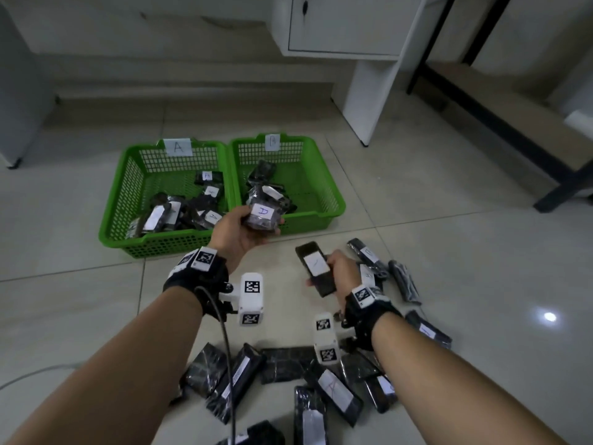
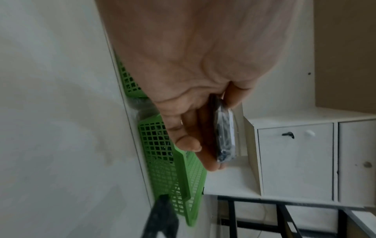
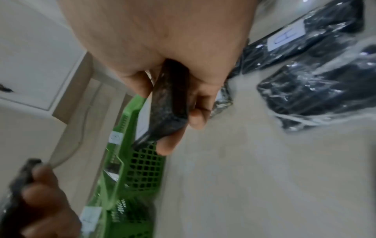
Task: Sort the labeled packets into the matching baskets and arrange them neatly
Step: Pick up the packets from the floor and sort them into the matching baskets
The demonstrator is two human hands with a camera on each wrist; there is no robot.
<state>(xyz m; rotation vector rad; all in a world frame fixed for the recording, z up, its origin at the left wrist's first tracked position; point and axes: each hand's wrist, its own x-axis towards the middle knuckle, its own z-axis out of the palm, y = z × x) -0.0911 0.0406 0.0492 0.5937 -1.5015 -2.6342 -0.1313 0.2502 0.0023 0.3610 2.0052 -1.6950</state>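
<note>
Ahead of my hands I see a white cabinet (image 1: 340, 24), a black metal frame (image 1: 481, 101) further right, and a grey cable (image 1: 29, 375) on the tiled floor (image 1: 449, 220) to their left.

Light: dim, flat, greyish indoor light in all three views
Glare: one small bright spot on the glossy floor (image 1: 550, 316), lower right of head view; sheen seen on plastic-wrapped packets (image 3: 317, 95)
Shadows: soft, weak
Blur: both wrist views smeared, worst in right wrist view
Distortion: wide-angle bending at head view edges
</note>
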